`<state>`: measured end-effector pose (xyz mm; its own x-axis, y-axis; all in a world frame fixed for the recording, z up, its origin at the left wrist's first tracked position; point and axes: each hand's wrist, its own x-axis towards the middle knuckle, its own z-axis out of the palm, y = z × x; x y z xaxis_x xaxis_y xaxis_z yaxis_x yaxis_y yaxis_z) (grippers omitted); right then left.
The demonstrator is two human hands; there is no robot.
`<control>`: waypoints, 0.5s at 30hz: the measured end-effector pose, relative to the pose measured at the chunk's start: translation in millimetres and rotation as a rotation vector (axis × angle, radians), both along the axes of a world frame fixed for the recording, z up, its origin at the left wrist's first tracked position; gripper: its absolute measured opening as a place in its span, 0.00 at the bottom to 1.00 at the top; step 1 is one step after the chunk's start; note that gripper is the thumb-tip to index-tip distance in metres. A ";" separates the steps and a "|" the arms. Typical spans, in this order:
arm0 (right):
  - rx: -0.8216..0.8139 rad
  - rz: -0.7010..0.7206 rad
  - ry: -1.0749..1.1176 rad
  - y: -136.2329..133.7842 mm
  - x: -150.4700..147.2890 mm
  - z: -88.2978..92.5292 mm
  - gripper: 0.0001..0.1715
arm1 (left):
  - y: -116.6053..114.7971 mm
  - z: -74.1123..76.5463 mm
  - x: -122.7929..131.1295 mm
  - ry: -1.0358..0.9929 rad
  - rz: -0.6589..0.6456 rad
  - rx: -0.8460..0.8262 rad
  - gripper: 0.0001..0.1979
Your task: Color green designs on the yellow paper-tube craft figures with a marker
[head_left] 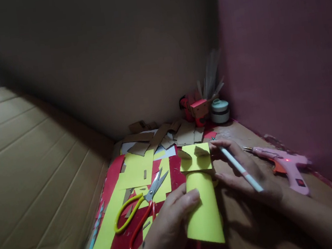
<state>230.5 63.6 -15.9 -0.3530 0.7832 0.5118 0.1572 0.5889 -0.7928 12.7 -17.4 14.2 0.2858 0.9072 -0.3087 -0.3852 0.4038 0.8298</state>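
Note:
My left hand point(169, 225) grips a yellow paper-covered tube point(203, 209) lying on the table, fingers curled over its left side. The tube's far end has yellow flaps point(194, 158) folded outward, brown on the inside. My right hand point(247, 175) rests beside the tube's right side and holds a white pen point(240, 168) between its fingers, tip pointing away near the flaps.
Yellow-handled scissors point(141, 206) lie left of the tube on yellow paper sheets point(135, 170) and red paper point(120, 243). A pink glue gun point(282, 163) lies at right. Cardboard scraps point(161, 137), a small jar point(220, 111) and a holder of sticks point(206, 87) sit at the back corner. A cardboard sheet point(32, 169) leans at left.

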 end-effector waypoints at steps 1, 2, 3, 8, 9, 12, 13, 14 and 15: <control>0.009 -0.004 0.002 -0.1 0.0 0.2 0.33 | -0.3 2.0 1.8 -0.003 0.005 -0.022 0.30; 0.020 -0.013 0.004 -0.1 -0.3 0.3 0.33 | -1.1 4.6 3.4 -0.019 0.016 -0.030 0.29; 0.032 -0.021 0.010 -0.2 -0.7 0.4 0.33 | -2.3 7.5 4.9 -0.022 0.029 -0.029 0.28; 0.042 -0.226 0.287 -6.3 -0.1 9.8 0.21 | -9.7 19.9 8.5 0.009 0.058 -0.042 0.23; 0.017 -0.298 0.371 -10.3 1.5 14.1 0.17 | -10.6 20.8 8.9 -0.003 0.061 -0.051 0.23; -0.082 -0.372 0.503 -29.5 6.5 29.1 0.08 | -12.6 20.6 10.5 -0.043 0.089 -0.077 0.19; -0.085 -0.349 0.533 -37.5 7.0 33.8 0.08 | -13.2 19.8 11.2 -0.055 0.097 -0.092 0.18; -0.100 -0.322 0.541 -45.6 6.5 37.9 0.08 | -13.9 19.0 11.8 -0.064 0.099 -0.107 0.18; -0.124 -0.305 0.525 -53.5 5.0 41.1 0.07 | -14.6 18.1 12.4 -0.073 0.096 -0.121 0.18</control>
<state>235.5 10.1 25.3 0.1703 0.8739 0.4554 -0.1258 0.4776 -0.8695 25.1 -32.0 32.3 0.2250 0.8889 -0.3991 -0.4845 0.4574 0.7457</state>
